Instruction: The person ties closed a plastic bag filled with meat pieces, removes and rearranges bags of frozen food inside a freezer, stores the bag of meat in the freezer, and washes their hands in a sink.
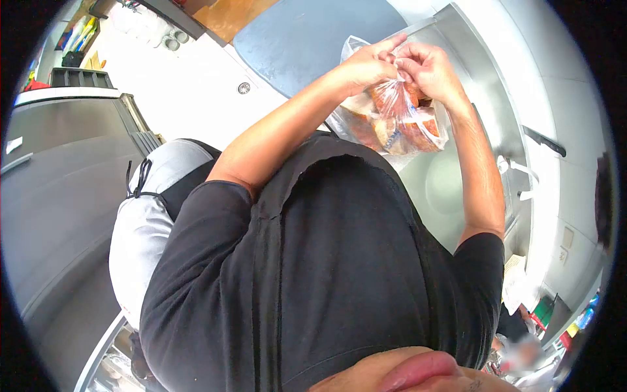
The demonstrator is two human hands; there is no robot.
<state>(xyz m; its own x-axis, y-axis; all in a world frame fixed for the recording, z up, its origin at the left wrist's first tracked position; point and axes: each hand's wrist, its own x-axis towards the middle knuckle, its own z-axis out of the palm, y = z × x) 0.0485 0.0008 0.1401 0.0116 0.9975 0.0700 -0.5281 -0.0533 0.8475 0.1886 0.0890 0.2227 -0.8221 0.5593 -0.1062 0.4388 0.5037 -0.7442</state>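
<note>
Clear plastic bag [390, 124] sat just below the fingers, on the body side, its film drawn up toward them in creases around reddish-brown and pale pieces [421, 130] that looked like food. The left hand [371, 67] had its fingers bent close on the gathered neck, index finger sticking out; the right hand [426, 68] pinched the same spot, thumb to fingertips, with hardly any gap. How the plastic ran between them was hidden. Good handling probably meant keeping one pinch snug while the other adjusted, pulling gently so the thin film stayed whole. Beyond the fingers and to their left lay a flat blue-grey surface [294, 36]; to their right, a metal ledge [486, 68].
</note>
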